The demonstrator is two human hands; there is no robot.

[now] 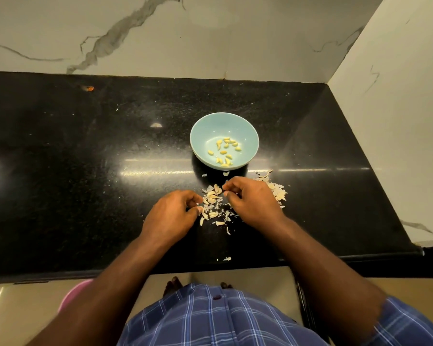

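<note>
Blue plaid shirt (210, 318) filled the bottom of the view, with bare toes (173, 283) just showing on the pale floor beyond it, and both forearms reached up from there onto the black granite countertop (85, 171). Both hands were close together but not touching, with a scatter of garlic skins and cloves (211, 198) lying between them on the stone. I saw the left hand (171, 216) resting knuckles-up, its fingers curled inward and its thumb tip meeting the left edge of that scatter. The right hand (253, 203) sat a little farther from the person, fingers likewise bent under, fingertips down at the scatter's right and far edge. Whether either hand actually pinched a clove or a bit of skin I could not tell, since the curled fingers hid their own tips. A second heap of papery skins (276, 192) lay just beside the right hand on its outer side, partly hidden by it. Just beyond the hands stood a light blue bowl (198, 131), upright, holding a loose handful of peeled yellow cloves (225, 151) in its bottom. One stray skin (226, 258) lay near the counter's front edge, and a veined marble wall (210, 33) rose behind the counter.
</note>
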